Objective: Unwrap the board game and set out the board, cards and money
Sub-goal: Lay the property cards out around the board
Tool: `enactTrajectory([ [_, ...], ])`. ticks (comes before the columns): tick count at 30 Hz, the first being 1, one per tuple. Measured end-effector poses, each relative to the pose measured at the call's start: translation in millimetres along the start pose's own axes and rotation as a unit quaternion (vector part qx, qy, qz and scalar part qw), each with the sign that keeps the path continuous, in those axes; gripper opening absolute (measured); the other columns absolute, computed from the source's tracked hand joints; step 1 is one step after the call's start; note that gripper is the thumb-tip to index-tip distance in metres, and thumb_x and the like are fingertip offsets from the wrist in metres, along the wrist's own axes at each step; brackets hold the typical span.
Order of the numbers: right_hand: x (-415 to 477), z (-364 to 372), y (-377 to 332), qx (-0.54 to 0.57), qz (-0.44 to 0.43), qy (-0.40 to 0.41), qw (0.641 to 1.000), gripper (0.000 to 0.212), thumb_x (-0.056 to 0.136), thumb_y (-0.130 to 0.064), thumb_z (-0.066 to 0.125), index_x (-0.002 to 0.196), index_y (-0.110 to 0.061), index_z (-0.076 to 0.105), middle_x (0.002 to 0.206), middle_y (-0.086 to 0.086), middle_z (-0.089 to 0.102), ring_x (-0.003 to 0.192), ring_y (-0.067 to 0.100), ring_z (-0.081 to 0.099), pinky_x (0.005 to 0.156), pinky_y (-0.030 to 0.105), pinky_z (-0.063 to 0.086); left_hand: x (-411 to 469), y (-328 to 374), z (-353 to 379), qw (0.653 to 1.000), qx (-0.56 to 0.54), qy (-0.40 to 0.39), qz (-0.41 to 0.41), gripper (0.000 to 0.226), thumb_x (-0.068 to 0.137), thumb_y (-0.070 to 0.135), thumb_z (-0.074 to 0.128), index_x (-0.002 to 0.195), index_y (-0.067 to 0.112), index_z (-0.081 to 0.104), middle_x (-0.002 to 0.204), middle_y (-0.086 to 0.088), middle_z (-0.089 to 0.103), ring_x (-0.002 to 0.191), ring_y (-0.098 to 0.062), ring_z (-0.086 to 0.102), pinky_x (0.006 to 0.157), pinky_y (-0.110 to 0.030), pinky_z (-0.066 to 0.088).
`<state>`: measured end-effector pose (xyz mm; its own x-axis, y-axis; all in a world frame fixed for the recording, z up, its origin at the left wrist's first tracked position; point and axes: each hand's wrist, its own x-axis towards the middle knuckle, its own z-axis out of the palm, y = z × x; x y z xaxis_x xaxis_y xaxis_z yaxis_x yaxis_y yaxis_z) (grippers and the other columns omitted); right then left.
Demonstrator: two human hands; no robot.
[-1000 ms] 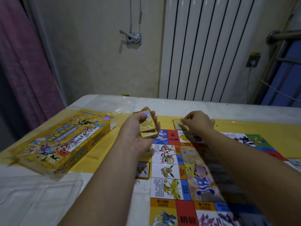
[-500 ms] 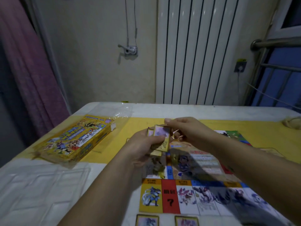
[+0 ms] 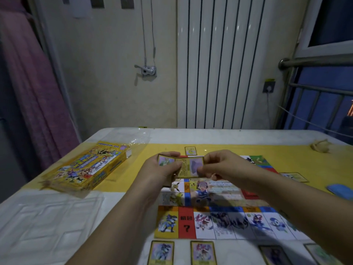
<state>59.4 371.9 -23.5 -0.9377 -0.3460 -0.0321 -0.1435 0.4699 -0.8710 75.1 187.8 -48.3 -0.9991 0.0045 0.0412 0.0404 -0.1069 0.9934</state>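
At the far left, a clear moulded plastic tray is lying flat on the table. Just behind it the yellow game box is sitting inside loose clear wrap. Its print is too blurred to read, and you cannot tell what is inside.

Your left hand is curling round a stack of cards above the board's far half, with the thumb resting on top. The top card is sticking out sideways to the right, showing a column of small text that cannot be read beside a purple picture. Your right hand is pinching that card's right end between thumb and fingers.

The board is lying open beneath both hands. One red square is showing a large "?" under two characters too blurred to read.

A single card is lying just past the board's far edge, a row of cards is lining the near edge, and another card is lying off to the right, near a blue object.
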Motion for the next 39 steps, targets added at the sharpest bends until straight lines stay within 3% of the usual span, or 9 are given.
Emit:
enactTrajectory([
  [4, 4, -10, -4, -0.060, -0.023, -0.009, 0.998, 0.022, 0.081, -0.017, 0.073, 0.094, -0.017, 0.055, 0.080, 0.003, 0.070, 0.075, 0.015, 0.065, 0.071, 0.032, 0.049, 13, 5, 5, 0.979, 0.192, -0.029, 0.057, 0.012, 0.082, 0.008, 0.070, 0.088, 0.018, 0.068, 0.079, -0.003, 0.068, 0.062, -0.013, 0.062, 0.050, -0.021, 0.045],
  [7, 16, -18, -10, -0.152, -0.063, -0.011, 0.986, 0.016, 0.083, -0.011, 0.070, 0.082, -0.017, 0.055, 0.070, 0.003, 0.066, 0.062, 0.008, 0.062, 0.062, 0.024, 0.049, 25, 11, 14, 0.966, 0.244, -0.036, 0.083, 0.010, 0.083, 0.011, 0.071, 0.085, 0.020, 0.068, 0.078, 0.002, 0.067, 0.059, -0.002, 0.061, 0.048, -0.014, 0.043],
  [9, 31, -28, -10, -0.132, -0.068, 0.010, 0.989, 0.015, 0.084, -0.003, 0.067, 0.079, -0.014, 0.059, 0.074, 0.010, 0.067, 0.063, 0.013, 0.063, 0.062, 0.025, 0.051, 36, 14, 17, 0.980, 0.181, 0.003, 0.086, 0.009, 0.086, 0.009, 0.065, 0.089, 0.017, 0.067, 0.080, -0.001, 0.067, 0.055, 0.002, 0.059, 0.043, -0.011, 0.041],
  [13, 75, -58, 13, -0.056, -0.004, 0.163, 0.985, 0.009, 0.087, -0.002, 0.063, 0.084, -0.010, 0.065, 0.074, 0.011, 0.065, 0.056, 0.011, 0.056, 0.053, 0.019, 0.044, 60, 14, 15, 0.994, -0.083, 0.065, 0.009, 0.014, 0.092, 0.007, 0.056, 0.099, 0.019, 0.061, 0.097, -0.006, 0.067, 0.080, -0.012, 0.063, 0.053, -0.021, 0.052],
  [19, 148, -54, 64, -0.037, 0.066, 0.272, 0.959, 0.006, 0.087, -0.002, 0.063, 0.085, -0.005, 0.067, 0.061, 0.005, 0.058, 0.050, 0.009, 0.053, 0.044, 0.015, 0.041, 78, -3, -1, 0.900, -0.403, 0.069, -0.148, 0.034, 0.095, -0.006, 0.031, 0.123, 0.004, 0.048, 0.092, -0.016, 0.061, 0.078, -0.021, 0.060, 0.064, -0.030, 0.049],
  [22, 176, -44, 81, -0.052, 0.085, 0.283, 0.954, 0.004, 0.085, -0.005, 0.067, 0.084, -0.003, 0.070, 0.072, 0.009, 0.062, 0.070, 0.020, 0.056, 0.066, 0.028, 0.046, 83, -8, -16, 0.888, -0.432, 0.086, -0.133, 0.039, 0.097, -0.008, 0.027, 0.132, 0.000, 0.042, 0.095, -0.019, 0.062, 0.083, -0.025, 0.062, 0.067, -0.034, 0.049],
  [29, 205, -31, 94, -0.130, 0.127, 0.274, 0.944, 0.016, 0.090, -0.007, 0.061, 0.101, -0.002, 0.070, 0.106, 0.012, 0.067, 0.102, 0.025, 0.060, 0.084, 0.030, 0.047, 91, -15, -24, 0.900, -0.405, 0.095, -0.126, 0.036, 0.099, -0.006, 0.031, 0.131, -0.002, 0.046, 0.095, -0.015, 0.066, 0.091, -0.023, 0.063, 0.063, -0.031, 0.051],
  [34, 216, -27, 102, -0.195, 0.121, 0.258, 0.938, 0.015, 0.089, -0.005, 0.061, 0.099, -0.003, 0.072, 0.110, 0.013, 0.067, 0.104, 0.026, 0.060, 0.084, 0.031, 0.048, 94, -16, -24, 0.905, -0.397, 0.090, -0.123, 0.036, 0.099, -0.004, 0.032, 0.130, -0.002, 0.049, 0.092, -0.011, 0.068, 0.076, -0.018, 0.067, 0.053, -0.026, 0.055],
  [39, 222, -32, 105, -0.246, 0.116, 0.238, 0.932, 0.018, 0.090, -0.003, 0.059, 0.102, -0.003, 0.072, 0.110, 0.013, 0.068, 0.104, 0.027, 0.060, 0.087, 0.031, 0.047, 94, -19, -24, 0.897, -0.410, 0.091, -0.136, 0.036, 0.098, -0.006, 0.030, 0.130, -0.001, 0.047, 0.095, -0.016, 0.066, 0.080, -0.022, 0.065, 0.064, -0.030, 0.051],
])
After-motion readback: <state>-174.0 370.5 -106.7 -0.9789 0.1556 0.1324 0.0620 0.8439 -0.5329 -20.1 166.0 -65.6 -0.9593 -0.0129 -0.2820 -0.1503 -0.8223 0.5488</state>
